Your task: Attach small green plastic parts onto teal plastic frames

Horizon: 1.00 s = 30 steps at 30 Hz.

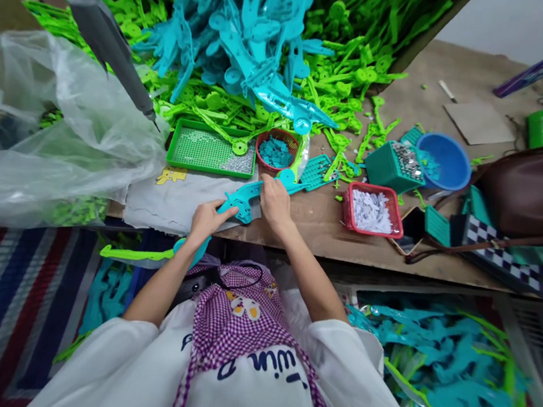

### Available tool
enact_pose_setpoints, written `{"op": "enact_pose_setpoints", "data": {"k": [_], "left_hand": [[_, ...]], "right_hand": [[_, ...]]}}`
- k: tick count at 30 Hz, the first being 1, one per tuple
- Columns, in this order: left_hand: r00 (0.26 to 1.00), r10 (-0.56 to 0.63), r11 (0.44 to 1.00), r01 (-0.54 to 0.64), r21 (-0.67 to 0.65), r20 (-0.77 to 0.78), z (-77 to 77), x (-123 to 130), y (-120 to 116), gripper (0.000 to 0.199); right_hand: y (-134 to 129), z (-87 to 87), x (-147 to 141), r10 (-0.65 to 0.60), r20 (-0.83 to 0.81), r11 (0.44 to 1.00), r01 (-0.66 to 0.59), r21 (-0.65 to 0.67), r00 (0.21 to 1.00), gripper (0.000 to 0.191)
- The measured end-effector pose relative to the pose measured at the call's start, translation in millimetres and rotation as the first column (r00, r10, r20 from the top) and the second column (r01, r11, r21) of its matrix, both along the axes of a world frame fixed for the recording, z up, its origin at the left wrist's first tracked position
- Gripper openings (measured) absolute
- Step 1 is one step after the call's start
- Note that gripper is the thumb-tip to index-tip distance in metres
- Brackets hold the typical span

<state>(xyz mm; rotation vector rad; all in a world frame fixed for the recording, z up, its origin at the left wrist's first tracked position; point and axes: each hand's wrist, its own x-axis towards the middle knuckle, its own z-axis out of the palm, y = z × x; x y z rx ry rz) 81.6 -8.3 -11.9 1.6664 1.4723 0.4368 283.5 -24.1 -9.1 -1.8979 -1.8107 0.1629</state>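
A long turquoise plastic piece [246, 200] lies across the front edge of the bench, between my hands. My left hand [207, 223] grips its lower left part, thumb on top. Farther up, my right hand [275, 203] is closed round the piece, its fingertips partly hidden. A lime-green arm [138, 254] sticks out past my left wrist, joined at a round turquoise end. Close beyond my right hand stands a red basket of small turquoise parts [275, 153]. Beside it, a green tray [213, 148] holds tiny silvery pieces.
Turquoise [246, 25] and lime-green plastic parts [348, 86] are heaped at the back. A screwdriver [116, 47] hangs at upper left above a clear bag [49, 132]. Rightward stand a red basket of white pieces [372, 211], a teal box [392, 168] and a blue bowl [451, 163].
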Motion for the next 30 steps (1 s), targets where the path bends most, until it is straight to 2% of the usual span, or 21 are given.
{"op": "enact_pose_setpoints", "data": {"k": [3, 4, 6, 8, 9, 11, 14, 16, 19, 24, 27, 30], "left_hand": [[1.0, -0.02, 0.997, 0.021, 0.076, -0.012, 7.5, -7.4, -10.6, 0.045], [1.0, -0.012, 0.993, 0.013, 0.113, -0.01, 11.8, -11.6, -16.9, 0.043], [1.0, 0.003, 0.976, 0.002, 0.218, -0.021, 22.0, -20.6, -30.9, 0.04], [0.998, -0.009, 0.94, 0.027, 0.341, -0.055, 32.2, -27.6, -42.0, 0.037], [0.997, -0.023, 0.917, 0.051, 0.396, -0.075, 36.1, -29.7, -44.9, 0.035], [0.992, -0.056, 0.867, 0.106, 0.486, -0.116, 39.4, -30.9, -45.2, 0.029], [0.975, -0.101, 0.791, 0.199, 0.579, -0.198, 31.9, -27.8, -37.8, 0.021], [0.956, -0.132, 0.749, 0.269, 0.605, -0.262, 22.6, -24.2, -33.9, 0.02], [0.922, -0.201, 0.701, 0.372, 0.608, -0.331, 11.2, -16.3, -33.8, 0.023], [0.865, -0.311, 0.635, 0.497, 0.591, -0.393, -1.2, -4.4, -30.0, 0.033], [0.843, -0.327, 0.619, 0.532, 0.578, -0.426, -10.2, -13.4, -24.6, 0.032], [0.824, -0.376, 0.599, 0.565, 0.567, -0.423, -17.1, -34.5, -24.2, 0.031]], "right_hand": [[-30.3, 8.0, 8.0, 0.004, -0.115, 0.995, 0.007, 0.099, 0.993, 0.035], [-44.1, 8.6, 10.8, -0.038, -0.176, 0.986, 0.066, 0.155, 0.984, 0.037], [-71.1, 6.8, 15.2, -0.175, -0.327, 0.937, 0.259, 0.236, 0.929, 0.039], [-91.8, 2.6, 16.2, -0.268, -0.469, 0.879, 0.413, 0.239, 0.842, 0.04], [-99.0, 0.4, 15.1, -0.285, -0.518, 0.866, 0.448, 0.221, 0.806, 0.04], [-108.4, -2.8, 10.2, -0.294, -0.572, 0.864, 0.469, 0.183, 0.766, 0.036], [-115.8, -2.2, -1.2, -0.323, -0.587, 0.848, 0.503, 0.169, 0.742, 0.029], [-118.2, 0.3, -9.2, -0.31, -0.551, 0.852, 0.483, 0.202, 0.775, 0.026], [-117.4, 0.6, -19.1, -0.229, -0.468, 0.89, 0.378, 0.253, 0.854, 0.026], [-110.7, -15.0, -25.1, -0.211, -0.435, 0.915, 0.333, 0.226, 0.875, 0.033], [-112.1, -26.5, -24.5, -0.168, -0.372, 0.95, 0.25, 0.186, 0.913, 0.034], [-116.1, -35.0, -27.5, -0.122, -0.348, 0.973, 0.181, 0.144, 0.93, 0.033]]}}
